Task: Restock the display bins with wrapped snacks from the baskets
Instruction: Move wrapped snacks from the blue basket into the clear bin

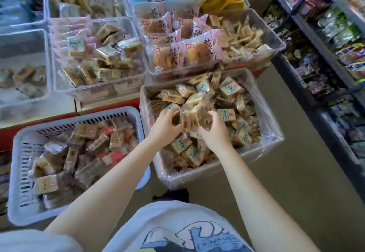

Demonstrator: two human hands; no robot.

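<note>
Pressing from nine and three o'clock, a clump of wrapped snacks (194, 113) is clasped between left hand (166, 126) and right hand (214, 132) above the lined box (262, 149), evidently gathered in bulk for the clear bin (65, 91) at eleven o'clock.

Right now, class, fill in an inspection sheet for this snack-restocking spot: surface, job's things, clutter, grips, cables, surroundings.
Surface: floor, bare patch beside the box.
Job's things: lined box and white basket hold wrapped snacks; clear display bin partly filled.
Clutter: pink-wrapped cakes piled in another bin.
Grips: left hand and right hand together hold a bundle of snacks.
Cables: nothing seen.
Surroundings: stocked shelves at right.
</note>
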